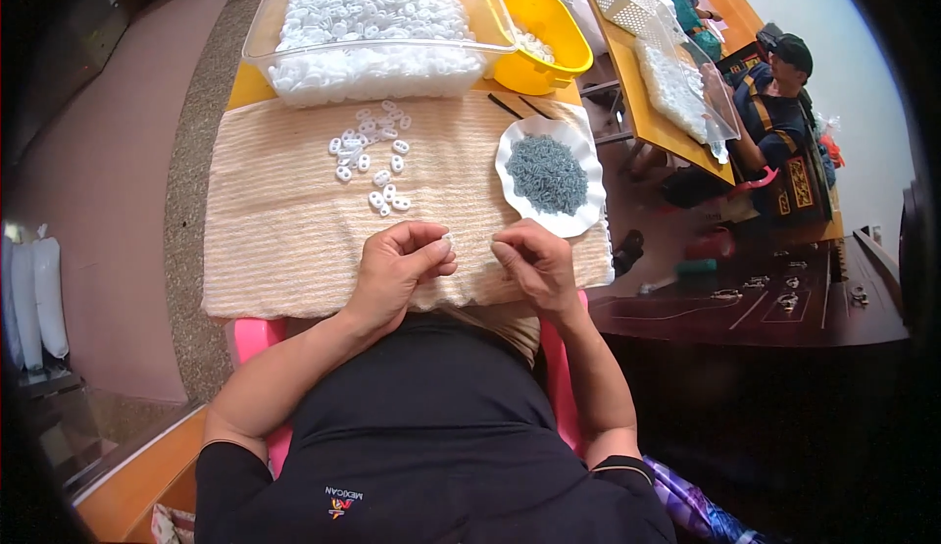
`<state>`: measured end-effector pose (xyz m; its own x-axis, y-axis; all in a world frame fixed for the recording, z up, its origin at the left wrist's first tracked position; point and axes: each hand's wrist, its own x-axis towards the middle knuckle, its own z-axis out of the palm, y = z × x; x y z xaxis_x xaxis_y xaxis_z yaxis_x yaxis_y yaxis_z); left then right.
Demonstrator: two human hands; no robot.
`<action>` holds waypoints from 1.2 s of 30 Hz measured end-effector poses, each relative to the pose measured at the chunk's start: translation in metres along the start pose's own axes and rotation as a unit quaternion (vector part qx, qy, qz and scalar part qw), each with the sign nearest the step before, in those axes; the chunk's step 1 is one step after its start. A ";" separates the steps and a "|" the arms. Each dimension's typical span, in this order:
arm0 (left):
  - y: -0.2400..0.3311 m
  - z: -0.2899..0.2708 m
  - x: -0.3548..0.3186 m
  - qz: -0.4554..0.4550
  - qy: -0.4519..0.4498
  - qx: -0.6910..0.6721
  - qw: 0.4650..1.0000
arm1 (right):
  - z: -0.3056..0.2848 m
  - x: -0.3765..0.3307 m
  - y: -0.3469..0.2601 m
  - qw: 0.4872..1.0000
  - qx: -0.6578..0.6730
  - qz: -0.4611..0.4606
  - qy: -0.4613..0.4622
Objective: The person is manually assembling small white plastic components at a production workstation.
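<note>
My left hand (400,268) is closed in a pinch above the cloth, and a small white bit shows at its thumb tip, most likely one of the white plastic pieces. Just right of it, below the plate, my right hand (537,262) pinches thumb against forefinger; what is between them is too small to make out. A short gap parts the two hands. Beyond my left hand lies a loose group of small oval white plastic pieces (364,163) with holes. Small grey-blue rod-like parts (547,173) are heaped on a white wavy-edged plate (509,193).
A clear bin (257,42) full of white pieces stands at the back, beside a yellow basin (578,62). A striped cloth (265,240) covers my table. Two thin dark sticks (505,105) lie behind the plate. At right, people sit around another table (627,74).
</note>
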<state>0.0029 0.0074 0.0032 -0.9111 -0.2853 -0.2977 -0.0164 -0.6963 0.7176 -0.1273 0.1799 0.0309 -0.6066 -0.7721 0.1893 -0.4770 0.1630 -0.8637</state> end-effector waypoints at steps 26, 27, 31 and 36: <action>0.000 -0.002 -0.001 0.001 -0.014 0.029 0.999 | 0.030 0.008 0.011 0.964 0.226 0.127 -0.059; -0.001 -0.002 0.000 0.002 -0.015 0.025 1.000 | 0.030 0.008 0.011 0.963 0.231 0.128 -0.057; -0.001 -0.002 0.000 0.008 -0.014 0.032 0.999 | 0.032 0.008 0.010 0.963 0.238 0.122 -0.047; 0.000 -0.001 -0.001 0.008 -0.016 0.035 0.999 | 0.034 0.007 0.016 0.970 0.214 0.111 -0.033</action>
<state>0.0040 0.0069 0.0024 -0.9242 -0.2737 -0.2665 -0.0301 -0.6433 0.7651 -0.1176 0.1562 0.0022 -0.6158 -0.7868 -0.0411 -0.0230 0.0701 -0.9973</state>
